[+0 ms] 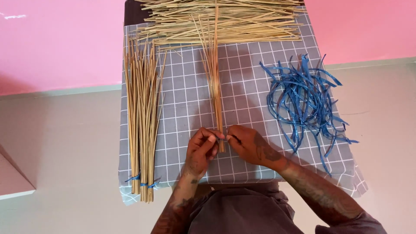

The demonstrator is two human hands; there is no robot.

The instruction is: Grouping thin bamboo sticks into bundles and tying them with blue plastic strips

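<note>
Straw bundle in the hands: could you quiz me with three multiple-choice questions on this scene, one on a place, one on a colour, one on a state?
1. Where do the tied bundles lie?
A. at the left edge of the checked cloth
B. on the floor
C. under the strips

2. What colour are the loose strips?
A. red
B. blue
C. green

3. How are the left hand and right hand placed?
A. both resting flat, holding nothing
B. one raised off the cloth
C. both pinching the lower end of a thin straw bundle

Answers:
1 A, the tied bundles lie along the cloth's left side, apart from the loose straw heap at the far end.
2 B, the tangle on the right is blue.
3 C, the fingers of both hands close on the bundle near its lower end.
</note>
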